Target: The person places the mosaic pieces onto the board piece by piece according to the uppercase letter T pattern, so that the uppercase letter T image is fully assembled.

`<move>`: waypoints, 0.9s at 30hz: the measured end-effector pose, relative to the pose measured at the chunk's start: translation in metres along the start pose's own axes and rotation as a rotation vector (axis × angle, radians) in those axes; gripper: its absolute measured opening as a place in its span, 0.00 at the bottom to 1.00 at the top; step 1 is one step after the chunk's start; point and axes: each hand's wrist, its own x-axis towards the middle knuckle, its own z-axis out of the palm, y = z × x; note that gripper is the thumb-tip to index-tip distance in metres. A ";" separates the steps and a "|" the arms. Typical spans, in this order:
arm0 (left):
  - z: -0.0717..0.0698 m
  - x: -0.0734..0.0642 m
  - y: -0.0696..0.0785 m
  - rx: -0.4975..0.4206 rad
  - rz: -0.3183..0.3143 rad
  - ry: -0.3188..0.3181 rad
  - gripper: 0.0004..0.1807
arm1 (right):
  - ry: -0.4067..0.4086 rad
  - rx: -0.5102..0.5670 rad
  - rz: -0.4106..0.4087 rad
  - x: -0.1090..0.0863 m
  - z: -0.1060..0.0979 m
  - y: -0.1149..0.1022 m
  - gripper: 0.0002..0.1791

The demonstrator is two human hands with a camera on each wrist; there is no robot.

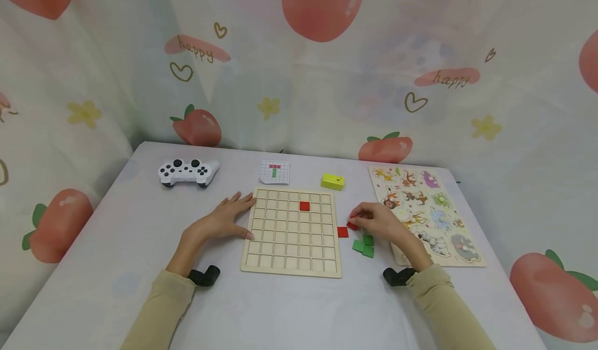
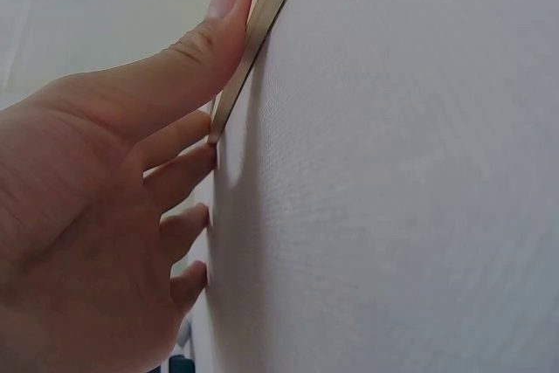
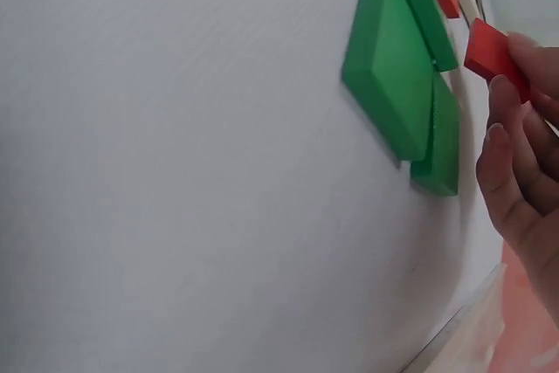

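A wooden grid board [image 1: 291,273] lies in the middle of the table with one red tile [image 1: 304,206] in an upper cell. Along the board's left edge rests my left hand [image 1: 221,219], fingers spread; in the left wrist view the thumb [image 2: 205,50] lies over the edge. Between thumb and fingertips my right hand [image 1: 380,220] pinches another red square tile [image 3: 491,51], to the right of the board. Beside the board's right edge lies a further red tile [image 1: 343,232]. Several green tiles [image 1: 358,245] sit in a cluster just below the right hand, partly overlapping.
Behind the board lie a small card [image 1: 282,177] printed with a red and green T pattern and a yellow block [image 1: 332,182]. A white game controller [image 1: 187,173] is at the back left. An animal puzzle board [image 1: 411,259] lies at the right, partly under the right forearm.
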 end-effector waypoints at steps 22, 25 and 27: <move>0.000 0.001 0.000 -0.004 0.000 0.000 0.57 | -0.038 0.200 -0.015 0.011 0.004 -0.015 0.17; 0.001 0.002 0.000 0.000 0.004 0.001 0.57 | -0.059 0.249 -0.007 0.013 0.005 -0.015 0.20; 0.001 0.002 -0.001 0.005 0.008 0.003 0.57 | -0.073 0.280 0.005 0.014 0.006 -0.016 0.21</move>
